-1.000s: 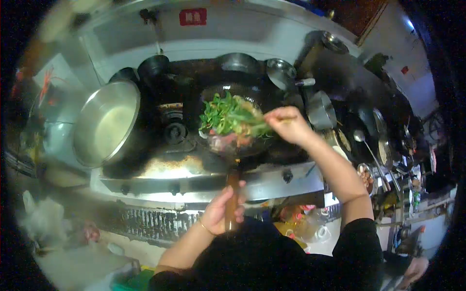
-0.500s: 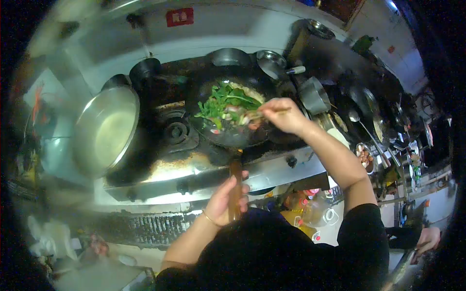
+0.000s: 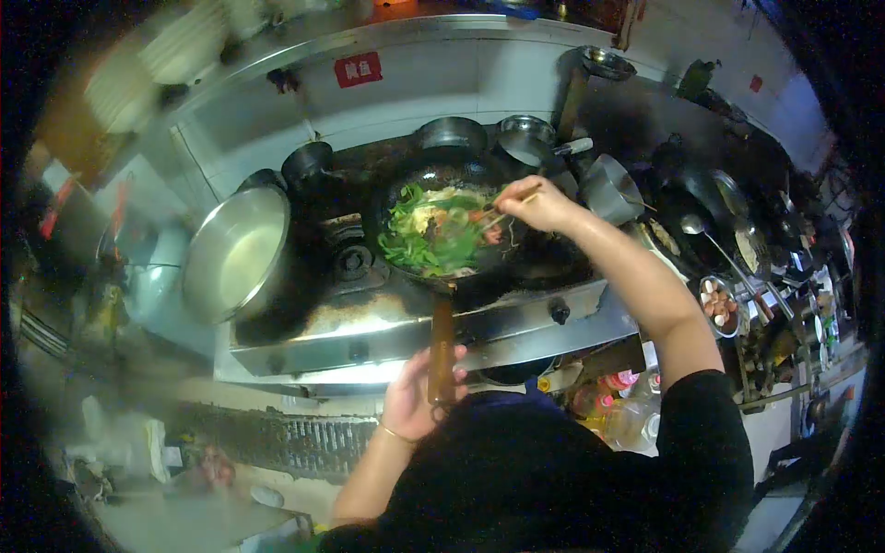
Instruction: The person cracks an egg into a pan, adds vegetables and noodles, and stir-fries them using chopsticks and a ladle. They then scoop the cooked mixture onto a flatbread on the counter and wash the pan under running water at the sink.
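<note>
A dark wok (image 3: pixel 387 267) sits on the stove with leafy greens (image 3: pixel 429 247), pale yellow bits and pinkish pieces in it. Its wooden handle (image 3: pixel 442 346) points toward my body. My left hand (image 3: pixel 415 396) is curled around this handle from beneath, fingertips showing on the right side. Over the wok's right side, my right hand (image 3: pixel 544 203) is closed on a pair of chopsticks (image 3: pixel 501 219), whose tips are among the food. The greens look partly blurred by motion.
Left of the wok are a bare burner (image 3: pixel 353 262) and a large metal basin (image 3: pixel 275 276) with pale contents. Small pots (image 3: pixel 307 161) stand behind. To the right are a metal pot (image 3: pixel 610 187), a ladle (image 3: pixel 714 247) and a bowl of brown pieces (image 3: pixel 719 306). Plastic bottles (image 3: pixel 627 419) stand below.
The view has shifted, showing more of the shelf above. The greens have been turned and spread toward the wok's left and front. My right hand still holds the chopsticks, my left the handle.
</note>
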Demonstrator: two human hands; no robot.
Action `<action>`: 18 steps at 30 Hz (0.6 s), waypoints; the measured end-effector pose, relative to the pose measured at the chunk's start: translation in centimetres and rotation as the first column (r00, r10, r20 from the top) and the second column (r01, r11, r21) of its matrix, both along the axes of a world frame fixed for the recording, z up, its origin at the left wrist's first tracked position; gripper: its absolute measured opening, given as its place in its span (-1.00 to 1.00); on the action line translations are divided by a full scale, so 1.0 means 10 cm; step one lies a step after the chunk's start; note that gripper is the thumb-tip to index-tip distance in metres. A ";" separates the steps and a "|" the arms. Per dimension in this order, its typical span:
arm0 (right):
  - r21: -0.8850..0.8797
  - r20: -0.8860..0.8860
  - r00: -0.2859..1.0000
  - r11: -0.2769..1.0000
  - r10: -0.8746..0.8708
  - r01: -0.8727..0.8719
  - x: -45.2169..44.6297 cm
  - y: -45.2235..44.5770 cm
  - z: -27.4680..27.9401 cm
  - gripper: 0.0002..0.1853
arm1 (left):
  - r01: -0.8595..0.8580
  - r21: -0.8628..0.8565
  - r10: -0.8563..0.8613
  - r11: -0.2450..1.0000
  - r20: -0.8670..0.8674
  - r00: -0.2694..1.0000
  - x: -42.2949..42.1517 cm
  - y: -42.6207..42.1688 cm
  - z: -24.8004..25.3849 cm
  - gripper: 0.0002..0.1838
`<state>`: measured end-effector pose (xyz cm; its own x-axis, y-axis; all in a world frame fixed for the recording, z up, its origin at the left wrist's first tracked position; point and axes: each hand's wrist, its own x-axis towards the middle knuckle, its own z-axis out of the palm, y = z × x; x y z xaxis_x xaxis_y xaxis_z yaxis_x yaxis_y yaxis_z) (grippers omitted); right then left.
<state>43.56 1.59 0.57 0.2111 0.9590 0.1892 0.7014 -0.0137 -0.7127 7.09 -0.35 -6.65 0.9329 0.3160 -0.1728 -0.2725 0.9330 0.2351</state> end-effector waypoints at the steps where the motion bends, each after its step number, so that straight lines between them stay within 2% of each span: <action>1: 0.072 0.081 0.995 0.996 -0.050 0.045 0.06 0.02 0.04 -0.81 | -0.015 0.012 0.015 1.000 0.003 1.000 -0.02 -0.02 0.00 -0.52; 2: 0.147 0.158 0.982 0.986 -0.106 0.082 0.09 0.05 0.07 -0.79 | -0.032 0.025 0.032 0.999 0.008 0.999 -0.03 -0.03 0.01 -0.51; 3: 0.146 0.137 0.968 0.971 -0.212 0.192 0.07 0.12 0.09 -0.78 | -0.062 0.024 0.063 0.998 -0.026 0.998 -0.06 -0.04 0.00 -0.50; 6: 0.191 0.226 0.918 0.939 -0.324 0.285 -0.11 0.29 -0.11 -0.80 | -0.141 -0.015 0.139 0.990 -0.081 0.987 -0.20 -0.10 -0.09 -0.51; 7: -0.199 -0.228 0.932 0.951 -0.281 0.238 -0.23 0.30 -0.08 -0.82 | -0.155 -0.049 0.152 0.987 -0.065 0.986 -0.27 -0.09 -0.18 -0.53; 8: 0.089 -0.144 0.975 0.979 -0.170 0.184 -0.24 0.40 -0.34 -0.82 | -0.170 -0.083 0.166 0.982 -0.043 0.985 -0.34 -0.08 -0.28 -0.54; 10: 0.241 -0.088 0.996 0.969 -0.024 0.044 -0.43 0.31 -0.22 -0.82 | -0.327 -0.105 0.304 0.939 -0.190 0.934 -0.53 -0.10 -0.52 -0.67; 11: 0.141 -0.261 0.965 0.990 0.017 0.021 -0.48 0.26 -0.16 -0.80 | -0.388 -0.135 0.348 0.912 -0.249 0.904 -0.65 -0.09 -0.66 -0.72; 12: -0.015 -0.310 0.950 1.000 -0.018 0.014 -0.53 0.10 0.03 -0.80 | -0.448 -0.161 0.385 0.879 -0.312 0.868 -0.79 -0.13 -0.81 -0.77; 14: -0.119 -0.301 0.954 0.993 -0.017 -0.020 -0.18 0.11 -0.14 -0.81 | -0.489 -0.134 0.401 0.862 -0.411 0.819 -1.10 -0.17 -1.16 -0.81; 15: -0.115 -0.362 0.931 0.993 -0.033 -0.010 0.00 0.10 -0.13 -0.79 | -0.508 -0.114 0.411 0.854 -0.451 0.792 -1.24 -0.20 -1.26 -0.82; 16: 0.001 0.035 0.995 0.995 -0.095 0.095 0.17 0.12 -0.08 -0.76 | -0.516 -0.110 0.428 0.849 -0.430 0.795 -1.35 -0.27 -1.33 -0.83; 17: 0.092 -0.019 0.991 0.987 -0.132 0.133 0.25 0.11 0.00 -0.74 | -0.529 -0.106 0.448 0.842 -0.407 0.796 -1.45 -0.33 -1.39 -0.83; 18: 0.089 -0.029 0.981 0.977 -0.189 0.191 0.30 0.10 0.16 -0.73 | -0.542 -0.104 0.469 0.834 -0.385 0.795 -1.49 -0.37 -1.42 -0.84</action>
